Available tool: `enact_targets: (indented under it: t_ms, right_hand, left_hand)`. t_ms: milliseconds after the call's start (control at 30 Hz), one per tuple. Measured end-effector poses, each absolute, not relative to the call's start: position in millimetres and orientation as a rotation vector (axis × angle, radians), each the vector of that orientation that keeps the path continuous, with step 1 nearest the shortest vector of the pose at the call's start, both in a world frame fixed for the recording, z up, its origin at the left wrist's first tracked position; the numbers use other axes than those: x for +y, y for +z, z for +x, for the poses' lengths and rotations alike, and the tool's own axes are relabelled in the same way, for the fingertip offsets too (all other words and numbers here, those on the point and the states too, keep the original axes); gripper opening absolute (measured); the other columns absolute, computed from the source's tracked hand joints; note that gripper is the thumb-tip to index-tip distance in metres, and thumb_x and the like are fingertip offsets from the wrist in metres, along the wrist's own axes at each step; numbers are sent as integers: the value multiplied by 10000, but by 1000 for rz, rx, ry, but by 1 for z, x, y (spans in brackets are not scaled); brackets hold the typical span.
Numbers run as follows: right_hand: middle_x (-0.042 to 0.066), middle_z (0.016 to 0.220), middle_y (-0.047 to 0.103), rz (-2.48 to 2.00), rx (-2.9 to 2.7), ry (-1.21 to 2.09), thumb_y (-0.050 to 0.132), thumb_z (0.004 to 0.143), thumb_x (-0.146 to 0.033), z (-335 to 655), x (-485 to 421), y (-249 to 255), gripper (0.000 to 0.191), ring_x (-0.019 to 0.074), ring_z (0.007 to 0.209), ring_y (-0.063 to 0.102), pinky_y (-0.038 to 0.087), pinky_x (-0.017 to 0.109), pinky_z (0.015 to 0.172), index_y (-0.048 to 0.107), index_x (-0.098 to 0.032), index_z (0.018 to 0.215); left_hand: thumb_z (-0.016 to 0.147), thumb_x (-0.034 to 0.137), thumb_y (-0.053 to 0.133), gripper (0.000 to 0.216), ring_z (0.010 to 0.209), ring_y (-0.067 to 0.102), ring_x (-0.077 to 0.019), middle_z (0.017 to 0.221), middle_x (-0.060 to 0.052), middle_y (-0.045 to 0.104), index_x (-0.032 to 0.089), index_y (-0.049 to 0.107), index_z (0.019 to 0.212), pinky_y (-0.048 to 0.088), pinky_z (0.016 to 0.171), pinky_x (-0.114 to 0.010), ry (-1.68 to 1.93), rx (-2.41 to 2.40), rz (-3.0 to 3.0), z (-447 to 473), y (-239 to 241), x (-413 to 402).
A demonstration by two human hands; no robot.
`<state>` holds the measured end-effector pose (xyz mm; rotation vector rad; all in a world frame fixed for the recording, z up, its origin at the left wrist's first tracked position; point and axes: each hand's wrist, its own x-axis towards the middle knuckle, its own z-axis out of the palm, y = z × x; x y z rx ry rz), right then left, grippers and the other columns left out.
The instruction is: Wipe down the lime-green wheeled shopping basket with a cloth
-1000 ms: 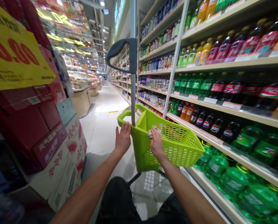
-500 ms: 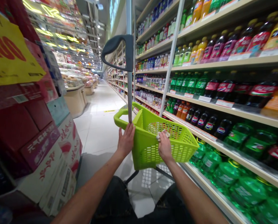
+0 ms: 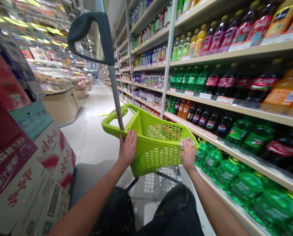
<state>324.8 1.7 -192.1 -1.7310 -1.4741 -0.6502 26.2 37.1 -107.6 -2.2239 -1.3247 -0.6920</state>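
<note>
A lime-green shopping cart basket [image 3: 158, 160] with perforated walls stands in front of me, tilted in view. My left hand [image 3: 127, 147] lies against its near side, palm inward, fingers stretched up to the rim and thumb apart, beside the base of the grey pole [image 3: 117, 98]. At the basket's right end, my right hand [image 3: 188, 155] is closed on a crumpled whitish cloth [image 3: 187, 143], pressed on the rim. The fingers hide part of the cloth. A dark grey loop handle [image 3: 109, 42] sits high on the pole. I see nothing inside the basket.
Shelves of drink bottles [image 3: 242, 78] run along the right, with large green bottles [image 3: 247, 185] at the bottom close to my right arm. Stacked cartons [image 3: 45, 144] stand on the left. A tiled aisle [image 3: 87, 121] leads away past a display counter [image 3: 59, 106].
My right hand has slid the cloth rightward along the near rim to the basket's far right end. The left hand stays by the pole. The pole leans more to the left, and the view has shifted.
</note>
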Motion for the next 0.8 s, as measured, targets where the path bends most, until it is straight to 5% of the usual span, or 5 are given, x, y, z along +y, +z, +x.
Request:
enact_targets:
  t_ms: [267,433,567,800]
  right_hand:
    - [154,1247,482,-1774,-1365,-627,298,772,-76,377,-7,-203,456,234,1231,350,351,410,958,497,-94,1182]
    - [153,1325,393,-1786,-1242,-516,301,759,-68,386,-19,-254,488,225,1272,293,345,410,988,442,-81,1226]
    - [146,1249,482,-1731,-1405,-421,309,763,-58,375,-35,-289,461,227,1224,378,380,423,964,501,-114,1178]
    - [106,1392,320,-1544,-1382,-679,305,783,-67,378,-25,-234,542,220,1304,237,287,460,1025,348,-163,1314]
  left_hand:
    - [757,105,305,575,1334,162,-227,1411,-92,287,103,301,1332,-20,1064,-546,-664,-1308,-2275,43,-112,34]
    - [746,118,325,565,1331,170,-239,1410,-107,281,80,341,1310,6,1067,-542,-633,-1292,-2288,56,-119,25]
    - [740,114,335,561,1329,186,-208,1411,-78,286,117,363,1301,41,1076,-520,-532,-1152,-2392,74,-136,15]
    - [751,132,356,540,1322,206,-214,1409,-78,296,127,376,1290,58,1075,-518,-484,-1021,-2479,112,-158,10]
